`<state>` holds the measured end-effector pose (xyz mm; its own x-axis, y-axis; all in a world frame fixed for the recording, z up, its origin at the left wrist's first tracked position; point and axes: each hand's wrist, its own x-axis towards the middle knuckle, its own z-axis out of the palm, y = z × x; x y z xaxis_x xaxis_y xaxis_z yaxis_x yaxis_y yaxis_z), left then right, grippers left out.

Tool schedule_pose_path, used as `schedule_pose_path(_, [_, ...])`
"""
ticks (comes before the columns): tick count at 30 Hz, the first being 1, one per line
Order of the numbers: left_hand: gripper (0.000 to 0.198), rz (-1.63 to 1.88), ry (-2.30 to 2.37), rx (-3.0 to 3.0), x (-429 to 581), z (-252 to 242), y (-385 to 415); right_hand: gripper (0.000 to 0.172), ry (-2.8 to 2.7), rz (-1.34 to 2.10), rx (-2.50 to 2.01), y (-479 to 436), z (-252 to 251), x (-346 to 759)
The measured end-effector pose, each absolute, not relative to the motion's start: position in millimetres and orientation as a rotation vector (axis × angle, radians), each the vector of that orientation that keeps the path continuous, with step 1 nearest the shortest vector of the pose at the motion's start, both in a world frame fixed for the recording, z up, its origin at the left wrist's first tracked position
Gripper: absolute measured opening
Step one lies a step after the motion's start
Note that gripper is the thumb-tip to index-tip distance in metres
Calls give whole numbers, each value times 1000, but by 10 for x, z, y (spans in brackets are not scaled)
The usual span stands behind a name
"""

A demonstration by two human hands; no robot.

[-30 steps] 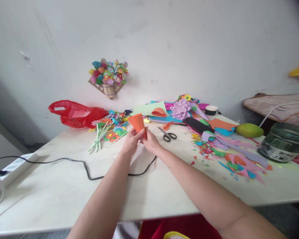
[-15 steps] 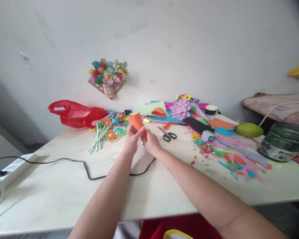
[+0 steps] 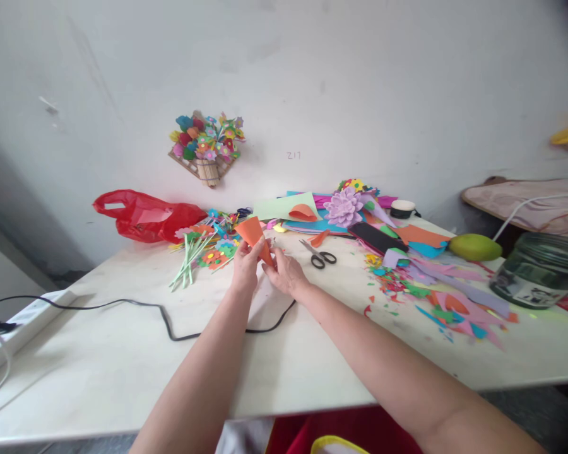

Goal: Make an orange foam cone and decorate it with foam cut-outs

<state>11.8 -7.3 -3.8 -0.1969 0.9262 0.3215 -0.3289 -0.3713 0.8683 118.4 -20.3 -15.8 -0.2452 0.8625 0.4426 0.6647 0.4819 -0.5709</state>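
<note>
Both my hands meet above the middle of the white table (image 3: 99,359) around an orange paper cone (image 3: 252,234). My left hand (image 3: 244,268) pinches the cone from the left, and the cone's wide mouth tilts up and to the left. My right hand (image 3: 284,272) is closed on the cone's narrow lower tip from the right. Black-handled scissors (image 3: 318,253) lie on the table just right of my hands.
A black cable (image 3: 137,307) runs across the table under my forearms. A red plastic bag (image 3: 144,217), green sticks (image 3: 189,255) and paper flowers lie at the back left; coloured sheets, a purple paper flower (image 3: 343,208), scraps, a green fruit (image 3: 473,247) and a jar (image 3: 537,271) crowd the right.
The cone has tipped leftward and sunk slightly, and its round open mouth no longer faces up. My hands have shifted a little to the left with it.
</note>
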Motion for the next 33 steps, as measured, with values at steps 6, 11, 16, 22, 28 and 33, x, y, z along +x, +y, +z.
schedule_pose_path(6, [37, 1534, 737, 1200, 103, -64, -97, 27, -1750, 846, -1044, -94, -198, 1210])
schedule_pose_path(11, [36, 1510, 715, 1226, 119, -42, -123, 22, -1654, 983, -966, -25, -251, 1212])
schedule_pose_path(16, [30, 1657, 731, 1165, 88, -59, -65, 19, -1724, 865, -1066, -14, -286, 1195])
schedule_pose_path(22, [31, 1622, 678, 1180, 76, -88, -36, 25, -1731, 795, -1095, -9, -278, 1200])
schedule_pose_path(28, [34, 1570, 680, 1213, 91, -67, -70, 25, -1748, 775, -1084, -25, -270, 1195])
schedule_pose_path(33, [31, 1585, 648, 1175, 85, -62, -68, 29, -1762, 709, -1115, -105, -213, 1223])
